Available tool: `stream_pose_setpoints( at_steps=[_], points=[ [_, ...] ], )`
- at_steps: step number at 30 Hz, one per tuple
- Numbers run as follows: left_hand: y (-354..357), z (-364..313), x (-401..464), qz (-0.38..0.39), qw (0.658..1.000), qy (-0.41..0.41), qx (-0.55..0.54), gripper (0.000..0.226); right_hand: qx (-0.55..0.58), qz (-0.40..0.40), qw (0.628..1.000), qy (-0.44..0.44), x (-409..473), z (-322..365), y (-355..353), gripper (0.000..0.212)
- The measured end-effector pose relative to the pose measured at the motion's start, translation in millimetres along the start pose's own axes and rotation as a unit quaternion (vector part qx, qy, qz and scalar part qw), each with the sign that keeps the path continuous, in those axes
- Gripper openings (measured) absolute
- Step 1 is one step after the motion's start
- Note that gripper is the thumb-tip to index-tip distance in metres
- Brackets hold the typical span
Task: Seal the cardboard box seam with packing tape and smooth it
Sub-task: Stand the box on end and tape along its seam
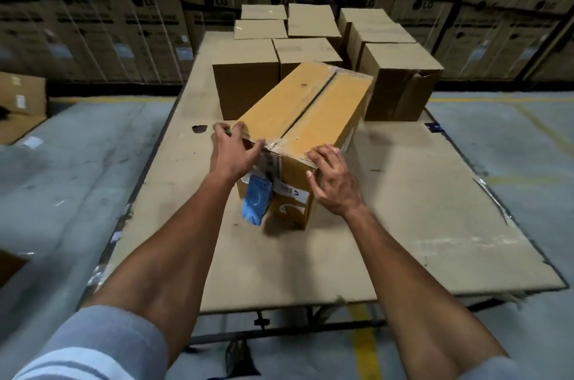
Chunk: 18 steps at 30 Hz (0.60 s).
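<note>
A long yellowish cardboard box lies at an angle on the table. Its top seam runs away from me, with glossy clear tape over the near end and down the near face. My left hand grips the near-left top corner, thumb on the taped edge. My right hand clasps the near-right top corner, fingers curled over the top and thumb on the near face. A blue tape dispenser hangs against the near face below my left hand; neither hand holds it.
The table is covered with a cardboard sheet that has a hole at the left. Several closed brown boxes stand behind the long box, some at the back right. Large stacked cartons line the far wall.
</note>
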<state>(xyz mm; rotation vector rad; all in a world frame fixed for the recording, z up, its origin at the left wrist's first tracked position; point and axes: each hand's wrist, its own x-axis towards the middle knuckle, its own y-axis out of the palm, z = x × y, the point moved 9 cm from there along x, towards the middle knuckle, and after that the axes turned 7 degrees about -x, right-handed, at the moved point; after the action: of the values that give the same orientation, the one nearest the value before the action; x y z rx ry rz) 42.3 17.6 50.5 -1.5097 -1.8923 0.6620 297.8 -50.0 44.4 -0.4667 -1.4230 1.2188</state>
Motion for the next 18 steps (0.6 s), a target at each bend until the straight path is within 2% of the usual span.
stream_pose_setpoints(
  at_steps=[8,15,18],
  points=[
    [3.4,-35.1,-67.8,-0.084,0.995,-0.009,0.058,0.074,-0.003,0.023,1.0,-0.01,-19.1,-45.2,-20.6,0.054],
    [21.4,-52.9,-85.4,-0.093,0.993,-0.017,0.07,0.058,-0.031,0.036,0.999,0.009,-10.6,-52.8,-36.1,0.055],
    [38.3,-48.2,-100.8,-0.094,0.993,-0.013,0.073,0.062,-0.051,0.04,0.998,-0.001,-4.4,-44.0,-37.8,0.056]
  ],
)
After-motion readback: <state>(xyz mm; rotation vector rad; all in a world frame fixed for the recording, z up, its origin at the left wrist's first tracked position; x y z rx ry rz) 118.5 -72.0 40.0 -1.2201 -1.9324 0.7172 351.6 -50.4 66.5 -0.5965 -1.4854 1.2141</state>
